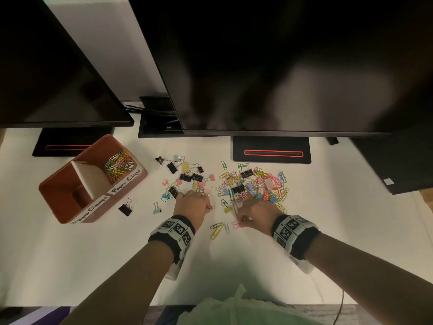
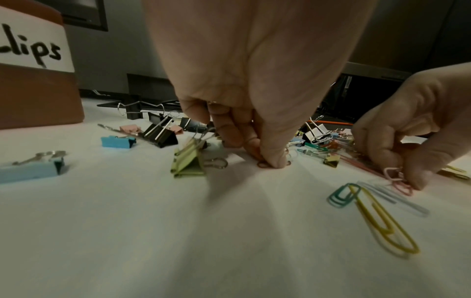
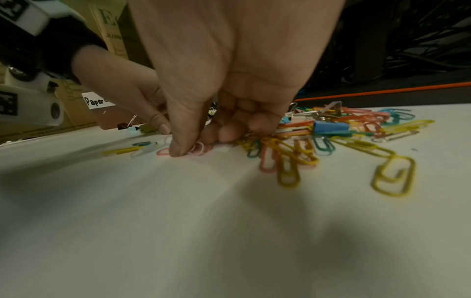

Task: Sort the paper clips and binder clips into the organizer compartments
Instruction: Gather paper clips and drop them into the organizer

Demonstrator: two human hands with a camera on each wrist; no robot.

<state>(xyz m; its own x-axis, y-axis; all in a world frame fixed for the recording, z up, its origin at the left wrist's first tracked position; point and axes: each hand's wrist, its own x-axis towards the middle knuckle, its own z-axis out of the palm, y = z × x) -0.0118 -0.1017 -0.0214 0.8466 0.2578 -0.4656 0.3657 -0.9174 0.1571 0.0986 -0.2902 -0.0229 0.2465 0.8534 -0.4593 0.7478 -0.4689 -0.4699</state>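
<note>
A brown organizer (image 1: 63, 184) stands at the left. Its far compartment, labelled "Paper Clips", holds coloured paper clips (image 1: 118, 166); the near one is labelled "Paper Clamps". Loose binder clips (image 1: 187, 177) lie mid-table, and a mixed pile (image 1: 255, 186) of paper and binder clips lies to their right. My left hand (image 1: 208, 206) is down on the table, thumb and fingers pinching a red paper clip (image 2: 262, 165). My right hand (image 1: 241, 220) pinches pink paper clips (image 3: 198, 149) against the table at the pile's near edge.
Two dark monitors on black stands (image 1: 271, 150) fill the back. A black binder clip (image 1: 125, 208) and a blue one (image 1: 156, 208) lie near the organizer. Green, yellow and white paper clips (image 1: 218, 228) lie between my hands. The white table (image 1: 117, 266) extends bare toward me.
</note>
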